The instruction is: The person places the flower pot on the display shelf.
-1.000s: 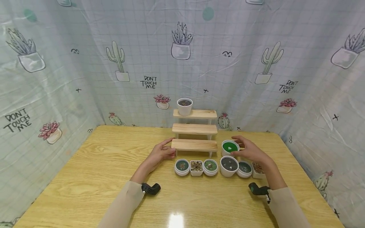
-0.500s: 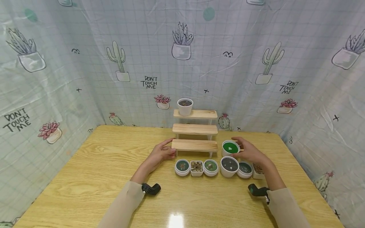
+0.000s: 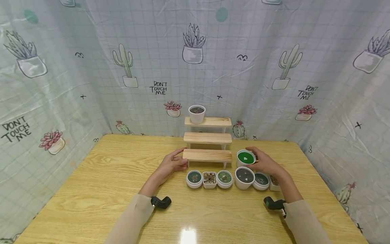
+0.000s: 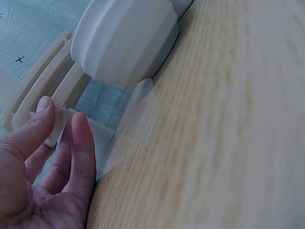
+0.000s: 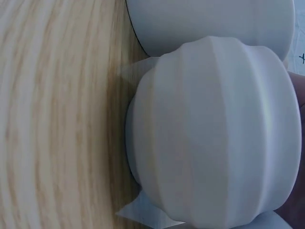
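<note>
My left hand [image 3: 168, 166] holds the left end of the three-step wooden display stand [image 3: 208, 155]. In the left wrist view its thumb and fingers [image 4: 82, 138] close on the end of a step and the clear side panel. At the stand's right side, my right hand [image 3: 267, 164] grips a round white flower pot [image 3: 246, 158] with a bright green filling, thumb at the front and fingers behind the rim. The right wrist view mostly shows a ribbed white pot [image 5: 214, 133] in front, hiding most of that hand. A white pot with dark soil [image 3: 197, 115] stands on the top step.
Before the stand, several small pots line up: a dark green one [image 3: 194, 178], a square pebble one [image 3: 210, 179], a light green one [image 3: 224, 178], a taller dark one [image 3: 244, 177], a low dark one [image 3: 261, 180] and a partly hidden square one [image 3: 274, 183]. A printed curtain [image 3: 219, 67] hangs behind.
The right hand has shifted slightly left, and its fingers sit closer around the green-filled pot. The left hand and the stand look unmoved.
</note>
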Tool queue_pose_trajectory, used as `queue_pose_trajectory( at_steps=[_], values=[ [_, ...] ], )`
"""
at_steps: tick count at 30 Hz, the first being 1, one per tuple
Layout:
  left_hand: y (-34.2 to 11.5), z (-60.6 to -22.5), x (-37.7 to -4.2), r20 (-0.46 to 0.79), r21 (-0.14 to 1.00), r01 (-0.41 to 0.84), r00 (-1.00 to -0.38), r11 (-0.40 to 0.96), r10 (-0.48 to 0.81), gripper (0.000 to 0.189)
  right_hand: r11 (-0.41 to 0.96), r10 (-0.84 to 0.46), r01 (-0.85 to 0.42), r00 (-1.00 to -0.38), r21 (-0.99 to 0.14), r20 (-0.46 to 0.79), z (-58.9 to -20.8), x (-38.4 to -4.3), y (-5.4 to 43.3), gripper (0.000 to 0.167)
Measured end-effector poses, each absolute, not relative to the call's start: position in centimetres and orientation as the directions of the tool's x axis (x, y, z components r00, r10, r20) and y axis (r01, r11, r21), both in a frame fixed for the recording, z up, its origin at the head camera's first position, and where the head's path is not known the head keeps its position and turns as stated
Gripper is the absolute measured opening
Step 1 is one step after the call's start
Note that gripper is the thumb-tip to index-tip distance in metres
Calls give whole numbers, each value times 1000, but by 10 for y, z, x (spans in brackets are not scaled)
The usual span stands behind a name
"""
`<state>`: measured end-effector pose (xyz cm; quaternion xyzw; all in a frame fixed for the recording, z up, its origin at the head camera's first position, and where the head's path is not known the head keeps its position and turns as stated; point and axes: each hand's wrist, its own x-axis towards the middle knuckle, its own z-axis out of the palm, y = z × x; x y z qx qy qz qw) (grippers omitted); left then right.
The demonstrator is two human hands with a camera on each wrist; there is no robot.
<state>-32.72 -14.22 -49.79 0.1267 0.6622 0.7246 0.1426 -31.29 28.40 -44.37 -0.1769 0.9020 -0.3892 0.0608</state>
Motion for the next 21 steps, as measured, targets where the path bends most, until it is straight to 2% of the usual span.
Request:
queue_pose_trajectory(
  at_steps=[21],
  values=[
    [-142,-497,-327,-3,996,-37,-927,-82,375,73,657,-322,-241,-946,-714,23,-444,-310,279,80]
  ],
)
